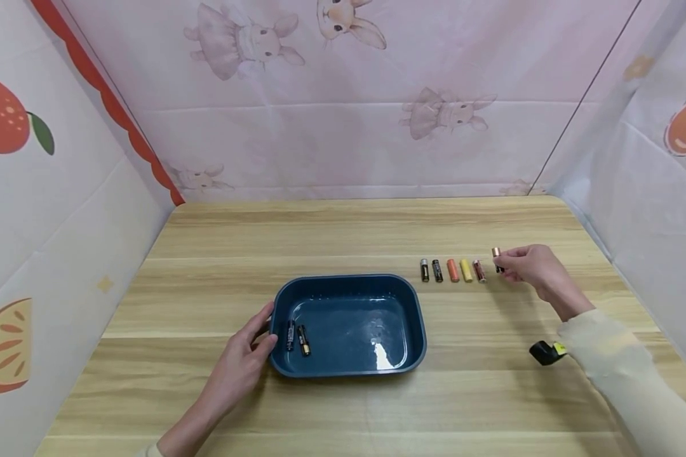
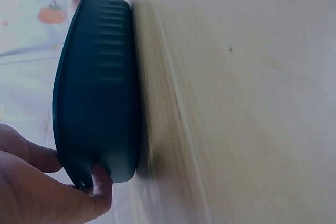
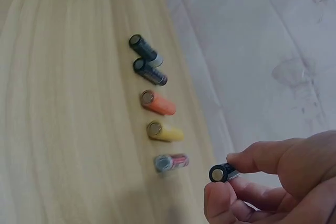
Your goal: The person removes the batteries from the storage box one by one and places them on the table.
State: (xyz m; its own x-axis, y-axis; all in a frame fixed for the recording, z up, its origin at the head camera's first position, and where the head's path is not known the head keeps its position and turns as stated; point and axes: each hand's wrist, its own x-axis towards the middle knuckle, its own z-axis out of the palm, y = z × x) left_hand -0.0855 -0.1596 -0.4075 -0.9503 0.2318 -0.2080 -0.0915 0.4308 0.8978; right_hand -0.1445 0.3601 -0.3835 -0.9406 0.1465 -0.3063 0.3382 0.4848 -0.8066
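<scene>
My left hand [image 1: 246,352] grips the left side of a dark blue plastic tray [image 1: 349,374], with fingers outside and thumb at the rim. In the left wrist view, fingers curl around the tray's corner [image 2: 97,103]. Inside the tray lie two dark batteries, one black [image 1: 290,335] and one black and gold [image 1: 303,340]. Over the table at the right, my right hand [image 1: 534,266] pinches a black and copper battery [image 1: 496,252] between thumb and fingers. Its flat end [image 3: 218,174] faces the right wrist camera.
Left of my right hand, several batteries stand apart in a row: a silver-topped black one [image 1: 425,271], a black [image 1: 437,271], an orange [image 1: 453,270], a yellow [image 1: 465,270] and a dark red one [image 1: 479,271]. A black strap-like piece [image 1: 544,353] hangs by the right sleeve.
</scene>
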